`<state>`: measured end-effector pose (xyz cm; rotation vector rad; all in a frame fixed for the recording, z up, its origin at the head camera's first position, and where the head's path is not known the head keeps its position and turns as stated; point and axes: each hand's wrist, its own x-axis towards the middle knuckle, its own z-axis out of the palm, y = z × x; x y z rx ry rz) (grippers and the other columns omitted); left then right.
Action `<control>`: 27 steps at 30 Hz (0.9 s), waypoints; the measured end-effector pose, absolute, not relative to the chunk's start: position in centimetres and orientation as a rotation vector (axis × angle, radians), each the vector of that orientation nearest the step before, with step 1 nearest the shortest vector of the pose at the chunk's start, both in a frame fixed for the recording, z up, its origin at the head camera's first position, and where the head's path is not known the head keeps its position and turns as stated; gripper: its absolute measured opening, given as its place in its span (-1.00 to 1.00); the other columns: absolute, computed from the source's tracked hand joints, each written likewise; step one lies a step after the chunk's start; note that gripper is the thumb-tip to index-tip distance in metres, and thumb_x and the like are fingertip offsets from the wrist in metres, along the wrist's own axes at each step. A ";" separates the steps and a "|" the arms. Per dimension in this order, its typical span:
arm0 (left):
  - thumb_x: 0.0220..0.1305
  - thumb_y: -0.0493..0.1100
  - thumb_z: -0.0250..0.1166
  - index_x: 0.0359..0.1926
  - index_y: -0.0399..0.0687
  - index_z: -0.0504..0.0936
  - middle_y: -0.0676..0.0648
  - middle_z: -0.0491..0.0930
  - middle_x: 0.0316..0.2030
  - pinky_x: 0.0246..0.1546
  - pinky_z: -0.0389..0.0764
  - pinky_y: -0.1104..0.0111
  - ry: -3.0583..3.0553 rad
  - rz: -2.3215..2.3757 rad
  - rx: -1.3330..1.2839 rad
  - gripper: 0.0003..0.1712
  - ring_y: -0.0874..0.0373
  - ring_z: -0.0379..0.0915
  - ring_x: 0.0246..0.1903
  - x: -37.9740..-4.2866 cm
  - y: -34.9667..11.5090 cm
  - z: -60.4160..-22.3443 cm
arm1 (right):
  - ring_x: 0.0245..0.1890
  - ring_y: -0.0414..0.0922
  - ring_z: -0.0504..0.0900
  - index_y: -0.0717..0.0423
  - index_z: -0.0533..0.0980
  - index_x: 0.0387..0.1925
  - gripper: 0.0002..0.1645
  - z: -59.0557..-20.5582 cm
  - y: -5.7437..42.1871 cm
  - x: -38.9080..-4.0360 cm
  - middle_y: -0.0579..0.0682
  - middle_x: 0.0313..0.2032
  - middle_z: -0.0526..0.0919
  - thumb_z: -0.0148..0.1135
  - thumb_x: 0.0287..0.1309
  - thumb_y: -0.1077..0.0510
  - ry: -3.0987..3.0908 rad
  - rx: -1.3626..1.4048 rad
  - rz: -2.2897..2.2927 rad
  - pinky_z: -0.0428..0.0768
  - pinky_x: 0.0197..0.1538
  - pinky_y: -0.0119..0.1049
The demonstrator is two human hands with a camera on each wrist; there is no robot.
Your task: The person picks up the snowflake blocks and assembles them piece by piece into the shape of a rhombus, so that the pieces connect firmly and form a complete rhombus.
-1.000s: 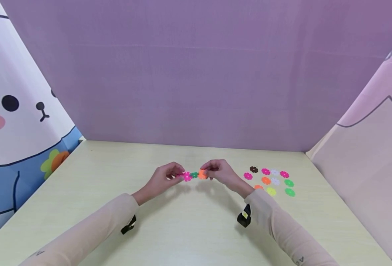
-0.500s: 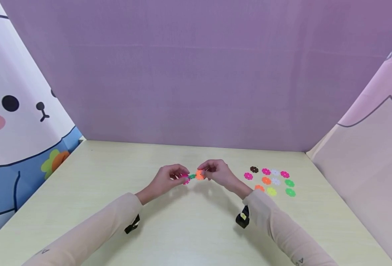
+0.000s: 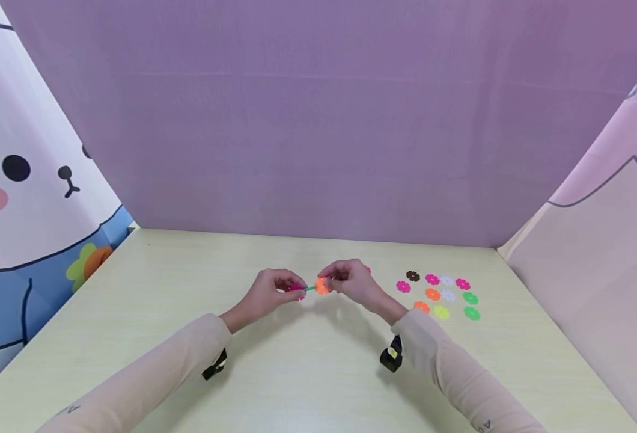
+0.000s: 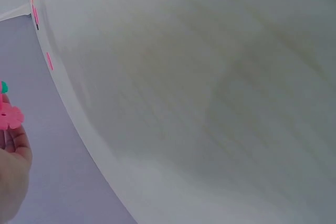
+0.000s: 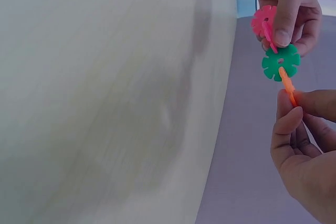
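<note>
My left hand pinches pink flower-shaped interlocking discs between thumb and fingers. Two pink discs show there in the right wrist view, one of them edge-on. Joined to the edge-on one is a green disc, which bridges the gap between my hands. On its other side an orange disc sits in a slot of the green one, edge-on in the right wrist view. My right hand pinches this orange disc by thumb and fingertips. The chain is held above the table; in the head view the green disc looks thin, nearly edge-on.
Several loose discs lie flat on the table at the right, among them a brown disc, a yellow disc and a green one. A lone pink disc peeks out behind my right hand. A purple panel borders the table's back.
Both hands have come slightly closer together, the right one shifting left. The green disc has turned from face-on to nearly edge-on. A pink disc behind the right hand has come into sight.
</note>
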<state>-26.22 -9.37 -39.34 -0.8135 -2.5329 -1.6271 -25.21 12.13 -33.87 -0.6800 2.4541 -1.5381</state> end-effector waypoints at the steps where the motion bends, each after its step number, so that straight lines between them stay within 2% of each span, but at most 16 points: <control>1: 0.02 -0.24 0.37 -0.31 -0.20 0.67 -0.14 0.67 -0.38 -0.40 0.58 0.49 -2.537 -1.630 -0.808 -0.83 0.07 0.59 -0.41 -26.1 -9.4 -39.2 | -0.47 -0.21 0.50 0.44 0.52 -0.20 -0.78 -33.8 12.1 -25.1 0.40 -0.29 0.59 0.09 0.09 0.44 2.456 -0.683 -1.541 0.55 -0.35 -0.37; 6: 0.02 -0.35 0.34 -0.30 -0.34 0.65 -0.25 0.66 -0.37 -0.42 0.60 0.46 -2.535 -1.669 -0.790 -0.82 -0.10 0.59 -0.40 -25.1 -9.3 -38.1 | -0.45 -0.07 0.51 0.44 0.53 -0.21 -0.78 -33.8 11.8 -25.0 0.38 -0.30 0.60 0.08 0.07 0.46 2.461 -0.683 -1.549 0.53 -0.37 -0.42; 9: 0.02 -0.38 0.33 -0.31 -0.40 0.64 -0.29 0.65 -0.37 -0.42 0.61 0.44 -2.522 -1.685 -0.800 -0.83 -0.12 0.59 -0.40 -24.3 -9.2 -37.2 | -0.43 0.03 0.51 0.44 0.54 -0.22 -0.78 -33.9 11.7 -25.0 0.37 -0.30 0.60 0.07 0.06 0.47 2.459 -0.684 -1.551 0.51 -0.39 -0.47; 14: 0.02 -0.40 0.31 -0.32 -0.42 0.64 -0.31 0.65 -0.38 -0.43 0.62 0.43 -2.506 -1.681 -0.827 -0.85 -0.12 0.59 -0.42 -24.0 -9.3 -36.9 | -0.46 -0.04 0.49 0.46 0.54 -0.23 -0.77 -33.9 11.6 -25.0 0.39 -0.31 0.60 0.05 0.04 0.49 2.460 -0.698 -1.541 0.47 -0.43 -0.52; 21: 0.02 -0.38 0.33 -0.33 -0.36 0.66 -0.26 0.66 -0.36 -0.43 0.62 0.43 -2.512 -1.665 -0.836 -0.86 -0.10 0.60 -0.40 -24.9 -9.3 -38.1 | -0.49 -0.20 0.45 0.47 0.54 -0.24 -0.76 -33.8 11.6 -25.0 0.38 -0.30 0.60 0.03 0.03 0.51 2.466 -0.706 -1.513 0.50 -0.39 -0.47; 27: 0.02 -0.30 0.36 -0.36 -0.24 0.68 -0.16 0.67 -0.38 -0.45 0.61 0.44 -2.487 -1.656 -0.858 -0.88 0.09 0.61 -0.45 -26.1 -9.6 -39.7 | -0.50 -0.18 0.42 0.47 0.55 -0.26 -0.74 -33.9 11.3 -24.9 0.37 -0.31 0.60 0.00 0.01 0.53 2.490 -0.726 -1.491 0.47 -0.42 -0.47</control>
